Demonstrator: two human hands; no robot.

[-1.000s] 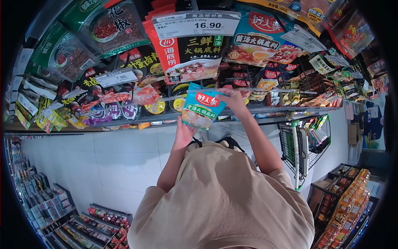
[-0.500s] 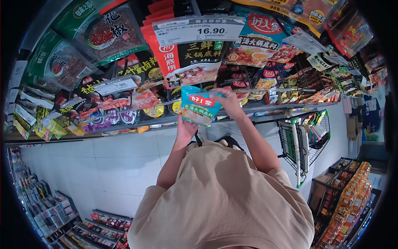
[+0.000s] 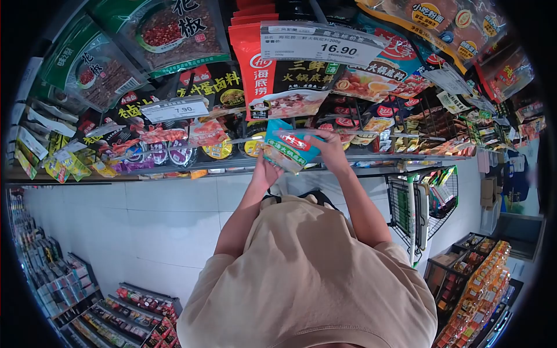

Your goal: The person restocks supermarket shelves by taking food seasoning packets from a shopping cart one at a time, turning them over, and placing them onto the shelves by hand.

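Note:
A teal packet of hotpot soup base (image 3: 290, 149) is held between both hands, just in front of the shelf edge. My left hand (image 3: 268, 173) grips its lower left corner from below. At its upper right side, my right hand (image 3: 328, 147) pinches the packet, fingers bent over the front. The packet is tilted, its printed face turned up toward me. Right behind it hangs a red and black hotpot base packet (image 3: 287, 87) with a 16.90 price tag (image 3: 331, 49) in front.
Green bags of peppercorns (image 3: 168, 35) hang at upper left, above a 7.90 price tag (image 3: 174, 109). A shopping cart (image 3: 415, 211) with goods stands to my right on the tiled floor (image 3: 168, 226). Stocked shelves (image 3: 473, 290) are behind me at lower right, others (image 3: 125, 319) at lower left.
The teal packet and both hands have shifted slightly right in view, and the packet has tilted more. The surroundings have shifted a little as my head moved. Both hands still hold the packet.

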